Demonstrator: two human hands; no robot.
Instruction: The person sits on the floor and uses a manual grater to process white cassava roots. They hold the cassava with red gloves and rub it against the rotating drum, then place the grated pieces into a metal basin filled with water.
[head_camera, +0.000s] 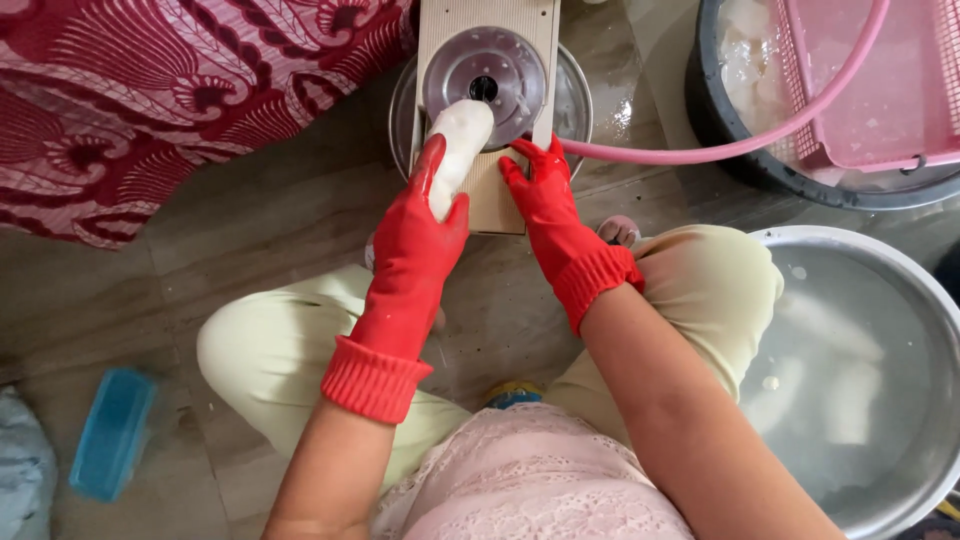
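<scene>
On a wet, grey stone floor, a person squatted over a wooden slicer board (487, 195) with a round metal cutting disc (487, 72), which lay across a steel bowl (576, 100), apparently so that slices could drop through. A peeled white tuber (458, 145) rested on the board with its far end against the disc. The left hand (425, 225), in a red rubber glove, was closed around the tuber from below and behind, fingers along its side, seemingly to press it toward the blade. The right hand (552, 205), also gloved in red, was clamped on the board's right edge, thumb on top, likely to keep it from sliding on the bowl.

Right of the board, a pink hose (720, 150) ran from beside the right hand up over a dark tub (735, 150) holding water, pale peeled pieces and a pink plastic basket (880, 90). Nearer the person and right of the board, a large steel basin (900, 300) held cloudy water with more pale pieces submerged. Left of the board lay a red patterned cloth (150, 100), and farther down on that side a blue plastic box (112, 432) sat on the floor.
</scene>
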